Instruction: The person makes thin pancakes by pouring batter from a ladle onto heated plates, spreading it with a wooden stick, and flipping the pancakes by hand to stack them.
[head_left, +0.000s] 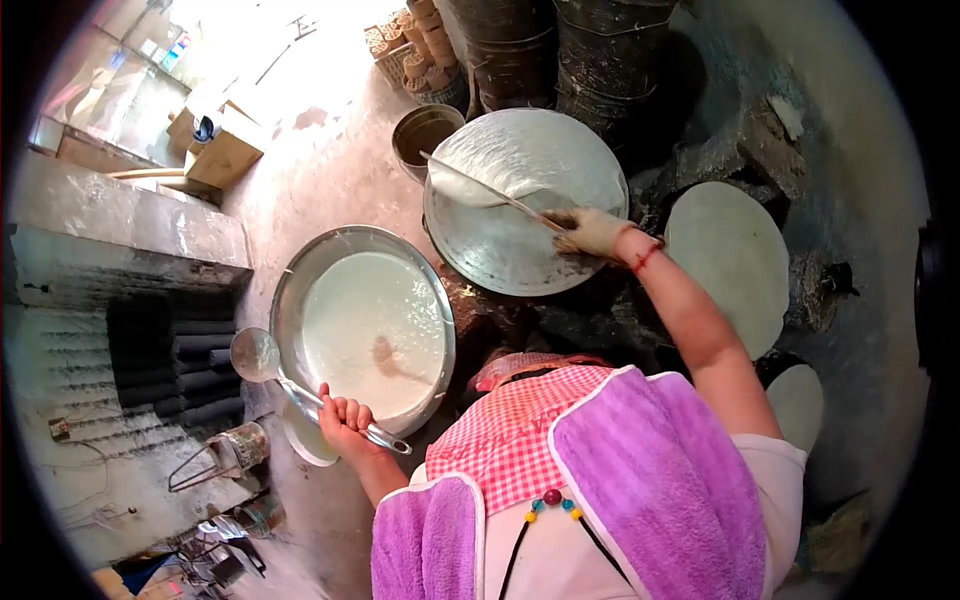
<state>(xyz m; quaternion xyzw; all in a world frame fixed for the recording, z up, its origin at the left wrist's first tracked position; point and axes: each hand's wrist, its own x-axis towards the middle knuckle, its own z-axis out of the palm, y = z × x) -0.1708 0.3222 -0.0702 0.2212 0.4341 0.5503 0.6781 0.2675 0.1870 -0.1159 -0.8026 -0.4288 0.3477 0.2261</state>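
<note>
My left hand (348,422) is closed round the metal handle of a ladle (256,354), whose round bowl hangs just beyond the left rim of a wide steel basin (449,335). White batter (365,310) fills much of that basin. In a pale glove with dark stains, my right hand (588,232) grips a long thin spreading stick (485,186) over a round griddle (510,250). A whitish layer of batter (530,140) covers the griddle's far part, while its near part shows grey metal.
Pale round sheets (728,265) lie to the right, one more (797,405) nearer me. Behind the griddle stand a bucket (425,135), dark drums (505,45) and a basket of perforated briquettes (425,60). Black cylinders (205,360) are stacked at left, near a wire-handled bucket (240,447).
</note>
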